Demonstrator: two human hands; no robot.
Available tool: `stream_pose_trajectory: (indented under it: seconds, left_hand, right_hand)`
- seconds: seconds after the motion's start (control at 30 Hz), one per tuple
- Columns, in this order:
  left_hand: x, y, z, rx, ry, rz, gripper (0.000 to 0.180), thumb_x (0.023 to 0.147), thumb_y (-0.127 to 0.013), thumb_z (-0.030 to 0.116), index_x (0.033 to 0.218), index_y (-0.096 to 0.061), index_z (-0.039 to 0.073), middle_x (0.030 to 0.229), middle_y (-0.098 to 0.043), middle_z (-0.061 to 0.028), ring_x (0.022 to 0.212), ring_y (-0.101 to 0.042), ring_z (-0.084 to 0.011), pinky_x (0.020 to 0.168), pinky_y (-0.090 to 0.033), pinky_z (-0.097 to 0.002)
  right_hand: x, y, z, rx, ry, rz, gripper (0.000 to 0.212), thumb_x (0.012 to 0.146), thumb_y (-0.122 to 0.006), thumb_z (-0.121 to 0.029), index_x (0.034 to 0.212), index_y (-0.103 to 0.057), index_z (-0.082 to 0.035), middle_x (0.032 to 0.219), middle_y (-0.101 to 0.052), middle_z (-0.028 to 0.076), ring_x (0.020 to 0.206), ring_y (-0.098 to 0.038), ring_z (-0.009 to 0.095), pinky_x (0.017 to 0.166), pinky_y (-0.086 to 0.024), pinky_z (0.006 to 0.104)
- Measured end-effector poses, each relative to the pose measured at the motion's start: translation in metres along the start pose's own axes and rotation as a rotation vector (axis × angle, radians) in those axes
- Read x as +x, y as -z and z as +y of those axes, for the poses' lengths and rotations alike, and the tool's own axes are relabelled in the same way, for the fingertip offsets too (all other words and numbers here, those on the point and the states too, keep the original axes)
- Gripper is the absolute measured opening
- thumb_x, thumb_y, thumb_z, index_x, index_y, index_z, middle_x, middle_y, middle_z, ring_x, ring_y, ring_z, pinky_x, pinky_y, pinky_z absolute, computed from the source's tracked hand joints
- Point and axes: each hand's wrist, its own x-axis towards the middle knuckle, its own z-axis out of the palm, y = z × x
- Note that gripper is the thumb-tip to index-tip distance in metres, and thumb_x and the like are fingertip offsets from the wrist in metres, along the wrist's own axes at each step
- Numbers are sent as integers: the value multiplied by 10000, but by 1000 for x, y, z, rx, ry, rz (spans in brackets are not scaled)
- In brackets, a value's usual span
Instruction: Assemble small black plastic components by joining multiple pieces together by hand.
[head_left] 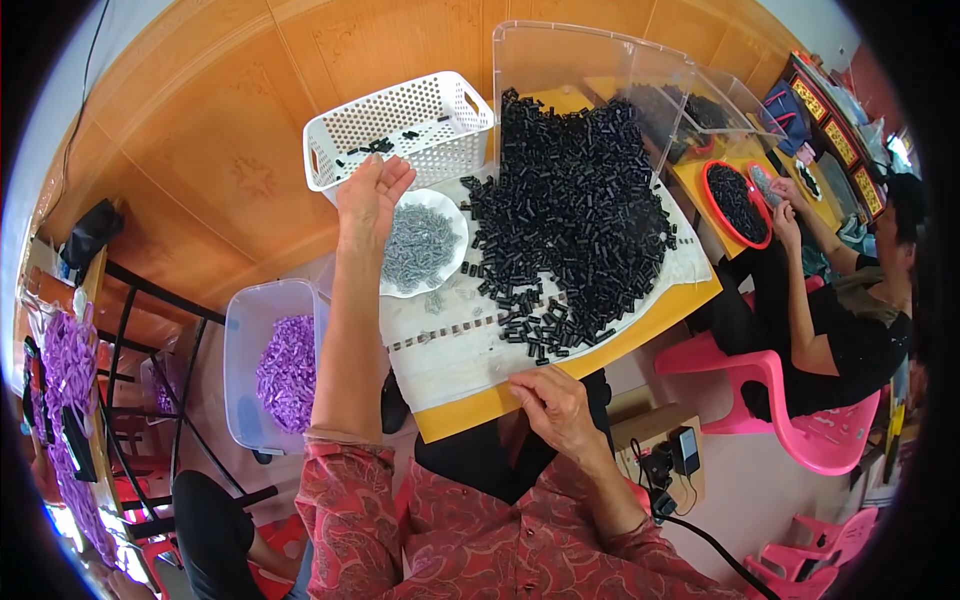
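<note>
**One left hand over one white basket, one right hand beside one black heap**

In the head view, one white basket [455, 158] stands behind one white plate [462, 240] of grey pieces [420, 240]. One heap of black pieces [575, 220], too many to count, spills from one clear box [590, 55] onto one white cloth [425, 365] over the tabletop [650, 332]. A few more black pieces lie in the basket.

The left hand [370, 200] is at the basket's near rim, its fingers stretched out loosely, slightly apart. The right hand [555, 412] is at the tabletop's near edge, fingers curled, thumb near the forefinger; whether they pinch anything I cannot tell.
</note>
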Motion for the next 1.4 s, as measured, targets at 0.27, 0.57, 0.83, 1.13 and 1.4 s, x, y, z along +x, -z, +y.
stream_pose_trajectory:
  seconds: [0.27, 0.57, 0.83, 1.13, 1.4]
  left_hand:
    - [-98, -4, -13, -38, 67, -28, 214, 925, -544, 107, 1070, -577, -47, 940, -615, -140, 790, -600, -194, 753, -536, -378]
    - [-215, 11, -67, -9, 224, 99, 215, 925, -541, 73, 1103, -582, -42, 898, -640, -116, 662, -608, -149, 637, -554, -319]
    - [-247, 23, -84, 405, 192, 58, 169, 890, -600, 69, 1020, -631, -33, 815, -647, -81, 592, -595, -97, 572, -534, -247]
    - [-242, 19, -92, 681, 135, -43, 145, 864, -648, 87, 978, -657, -1, 732, -618, -6, 572, -551, -46, 522, -466, -196]
    - [-232, 8, -93, 1125, -327, -120, 120, 779, -660, 25, 898, -649, 20, 800, -599, -129, 635, -619, -249, 574, -485, -336]
  right_hand:
    - [31, 13, 32, -158, -67, 207, 97, 765, -655, 16, 851, -635, -26, 773, -624, 121, 701, -605, 303, 611, -483, 367]
    - [79, 0, 71, -552, -153, 193, 72, 760, -669, -66, 828, -652, -56, 786, -587, 96, 753, -594, 294, 644, -483, 400]
    - [91, -1, 75, -575, -102, 78, 138, 728, -672, -50, 867, -670, -53, 804, -595, 95, 774, -598, 291, 667, -496, 405]
    - [79, 5, 67, -562, -59, 146, 169, 748, -636, 5, 908, -648, -48, 827, -586, 113, 754, -601, 317, 650, -492, 395]
    - [52, 8, 53, 13, -243, 339, 136, 808, -647, 4, 942, -655, -20, 802, -614, 76, 633, -589, 162, 586, -479, 263]
